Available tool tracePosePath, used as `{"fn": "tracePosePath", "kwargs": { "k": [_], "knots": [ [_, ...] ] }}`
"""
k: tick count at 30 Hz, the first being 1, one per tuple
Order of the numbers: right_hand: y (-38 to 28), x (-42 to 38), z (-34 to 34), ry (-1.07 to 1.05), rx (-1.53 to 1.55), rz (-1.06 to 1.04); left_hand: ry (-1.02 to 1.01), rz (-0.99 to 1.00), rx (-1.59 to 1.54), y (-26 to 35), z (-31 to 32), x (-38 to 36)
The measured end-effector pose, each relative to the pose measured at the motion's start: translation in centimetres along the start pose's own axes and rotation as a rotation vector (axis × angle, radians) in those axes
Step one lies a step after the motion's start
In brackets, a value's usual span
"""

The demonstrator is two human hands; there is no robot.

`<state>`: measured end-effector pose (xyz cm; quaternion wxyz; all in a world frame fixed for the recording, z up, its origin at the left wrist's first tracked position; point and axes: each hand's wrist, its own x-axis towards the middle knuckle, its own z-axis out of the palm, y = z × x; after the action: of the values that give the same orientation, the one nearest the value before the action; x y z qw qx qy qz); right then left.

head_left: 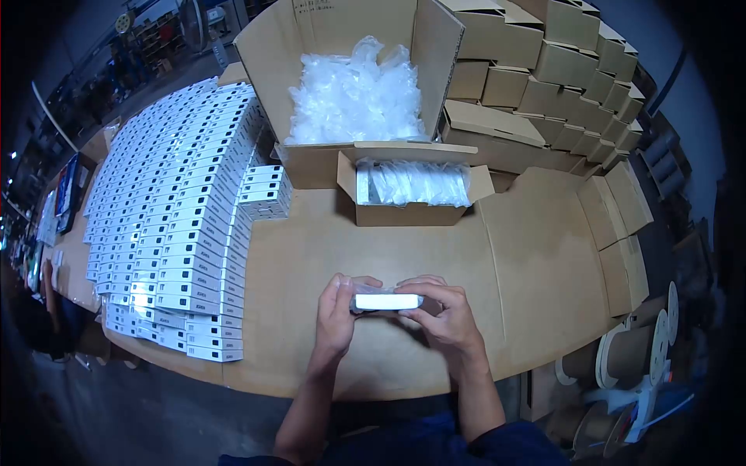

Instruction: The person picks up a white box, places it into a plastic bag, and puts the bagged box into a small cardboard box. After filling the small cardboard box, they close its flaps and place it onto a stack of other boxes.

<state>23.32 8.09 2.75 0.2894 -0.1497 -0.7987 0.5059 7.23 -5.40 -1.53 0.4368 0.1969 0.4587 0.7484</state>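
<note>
Between my two hands, above the front part of the brown table, is a small white box [386,302] with clear plastic around it. My left hand [337,314] grips its left end, and my right hand [444,311] grips the right end with thumb below and fingers above. Beyond them stands an open cardboard box [412,216] holding a row of plastic-wrapped white items [416,183]. Behind that, a large open carton [315,167] is filled with clear plastic bags [357,93].
Stacked white boxes [183,233] cover the table's left side. Many closed cardboard boxes [556,78] are piled at the back right. Flattened cardboard with raised flaps [618,233] lies on the right. Reels [633,353] stand below the right edge. At far left shows a person's arm [50,287].
</note>
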Motion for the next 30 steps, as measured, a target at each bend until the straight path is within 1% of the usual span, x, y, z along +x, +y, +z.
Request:
{"fn": "tracePosePath", "kwargs": {
  "k": [2,5,8,9,10,12,14,17,18,20,21,22,24,25,27,28,29,30],
  "knots": [
    [0.2,-0.3,-0.3,-0.005,0.02,0.058,-0.03,-0.033,0.034,0.3,-0.3,-0.2],
    [0.8,-0.7,-0.5,-0.005,0.08,0.126,-0.033,0.062,-0.128,0.7,0.2,-0.4],
    [1.1,-1.0,-0.7,-0.029,0.116,0.12,-0.164,0.189,0.129,2.0,0.4,-0.7],
    [1.1,-1.0,-0.6,-0.024,0.15,0.107,-0.259,0.219,0.288,2.8,0.2,-0.8],
    [1.0,-1.0,-0.6,-0.021,0.184,0.093,-0.273,0.116,0.198,3.6,0.9,-1.4],
    [0.7,-0.6,-1.1,-0.046,0.097,0.039,-0.331,0.103,0.338,3.7,0.2,-1.0],
    [0.4,-0.5,-1.3,-0.037,-0.025,-0.009,-0.337,0.119,0.372,3.2,-0.4,-0.7],
    [-1.7,0.3,-1.0,0.113,-0.268,-0.031,-0.334,0.15,0.482,3.5,-0.8,-0.5],
    [-2.3,0.5,-1.2,0.087,-0.317,-0.048,-0.33,0.16,0.528,3.7,-0.8,-0.5],
    [-3.1,1.0,-1.4,0.031,-0.414,-0.081,-0.325,0.09,0.476,4.3,-0.7,-0.4],
    [-3.0,1.2,-1.8,-0.077,-0.487,-0.163,-0.323,0.055,0.45,4.6,-0.7,-0.4],
    [-3.2,1.4,-1.9,-0.135,-0.565,-0.249,-0.339,0.064,0.483,4.9,-0.8,-0.2],
    [-3.8,1.9,-2.0,-0.328,-0.654,-0.209,-0.376,0.085,0.548,5.6,-1.1,0.4],
    [-4.1,2.4,-2.2,-0.359,-0.678,-0.233,-0.376,0.074,0.575,5.6,-1.2,0.7],
    [-4.3,3.7,-2.5,-0.427,-0.723,-0.283,-0.373,0.206,0.653,4.8,-2.5,2.0],
    [-4.2,4.4,-2.7,-0.392,-0.687,-0.296,-0.368,0.275,0.693,4.9,-2.7,2.4],
    [-3.9,5.1,-3.1,-0.356,-0.65,-0.311,-0.326,0.192,0.494,5.1,-2.7,2.3],
    [-3.7,5.8,-3.2,-0.32,-0.614,-0.323,-0.264,0.156,0.453,5.6,-2.6,2.6]
  ]
}}
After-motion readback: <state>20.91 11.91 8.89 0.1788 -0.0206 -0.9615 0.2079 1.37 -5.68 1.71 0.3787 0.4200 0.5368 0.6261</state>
